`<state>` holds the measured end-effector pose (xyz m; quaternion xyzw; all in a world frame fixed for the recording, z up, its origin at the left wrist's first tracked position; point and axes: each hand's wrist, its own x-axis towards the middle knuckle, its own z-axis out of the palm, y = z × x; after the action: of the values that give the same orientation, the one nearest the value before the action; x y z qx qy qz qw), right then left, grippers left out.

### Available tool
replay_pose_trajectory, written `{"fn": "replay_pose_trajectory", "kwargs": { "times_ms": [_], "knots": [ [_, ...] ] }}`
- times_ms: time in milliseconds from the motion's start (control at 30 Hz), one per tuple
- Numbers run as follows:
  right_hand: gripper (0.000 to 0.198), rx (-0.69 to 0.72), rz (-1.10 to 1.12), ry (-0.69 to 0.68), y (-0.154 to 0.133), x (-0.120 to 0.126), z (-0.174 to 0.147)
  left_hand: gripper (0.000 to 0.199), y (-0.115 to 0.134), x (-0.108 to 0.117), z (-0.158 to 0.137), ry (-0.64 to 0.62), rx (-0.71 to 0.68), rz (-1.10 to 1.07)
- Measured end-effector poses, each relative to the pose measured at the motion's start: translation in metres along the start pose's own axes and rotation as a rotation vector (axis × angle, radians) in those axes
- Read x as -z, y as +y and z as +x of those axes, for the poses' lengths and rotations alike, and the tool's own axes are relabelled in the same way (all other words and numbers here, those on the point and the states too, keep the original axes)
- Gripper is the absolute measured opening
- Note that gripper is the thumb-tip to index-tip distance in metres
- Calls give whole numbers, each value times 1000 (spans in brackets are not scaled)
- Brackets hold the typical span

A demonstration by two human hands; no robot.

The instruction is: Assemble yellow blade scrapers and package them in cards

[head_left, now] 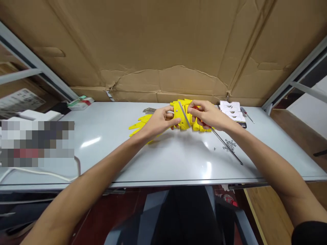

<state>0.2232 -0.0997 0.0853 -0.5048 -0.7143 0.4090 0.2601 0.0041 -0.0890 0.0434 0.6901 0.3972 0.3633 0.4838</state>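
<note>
Toward the far side of the table [163, 166], we see our left hand [162, 119], thumb and fingers clamped on a yellow piece [177, 117] with a grey strip [184, 114] slanting across it. At three o'clock from that piece, just beside it, our right hand [205, 114] curls its fingers around a red-handled screwdriver [222, 141], the shaft pointing to four o'clock; we cannot tell whether its fingertips pinch anything else. Loose screws [231, 143] lie at four o'clock by the shaft, yellow parts [146, 118] at nine, white packets [230, 106] at three.
</note>
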Motion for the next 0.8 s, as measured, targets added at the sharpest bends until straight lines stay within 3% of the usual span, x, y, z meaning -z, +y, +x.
{"fn": "replay_pose_trajectory", "kwargs": {
  "times_ms": [133,300,433,567,800],
  "knots": [
    [17,-38,-59,-16,-1,-4,-2,40,-3,5,2,109,-51,-15],
    [11,-36,-61,-51,1,-4,1,43,-4,1,-1,127,-56,-55],
    [15,-20,24,-128,1,-1,3,43,0,-1,-2,193,-79,-84],
    [17,-22,49,-114,0,-1,2,42,3,0,-3,216,-86,-103],
    [16,152,-81,-50,1,-8,-2,44,3,-6,-7,250,-65,-130]
  ]
}}
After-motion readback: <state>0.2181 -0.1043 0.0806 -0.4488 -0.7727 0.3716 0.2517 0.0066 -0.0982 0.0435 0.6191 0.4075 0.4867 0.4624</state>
